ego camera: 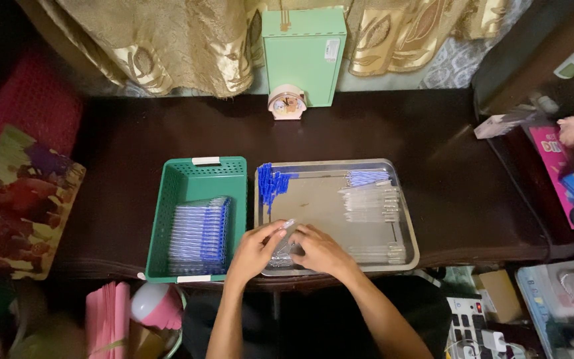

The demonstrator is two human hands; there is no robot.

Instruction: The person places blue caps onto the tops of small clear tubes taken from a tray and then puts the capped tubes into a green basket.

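A green basket (197, 179) of assembled pens (199, 238) is set left of the metal tray (406, 249); a clear pen barrel (287, 225) is pinched by the left hand (255, 247), while clear parts (280, 254) are grasped under the right hand (320, 250).

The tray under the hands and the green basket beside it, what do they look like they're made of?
The tray looks like metal, probably steel: silver-grey, with a dull sheen and a thin rolled rim. The green basket looks like moulded plastic: an even matte colour and walls pierced with a regular grid of slots. The table seems to be dark, glossy wood or veneer, though the view leaves that open.
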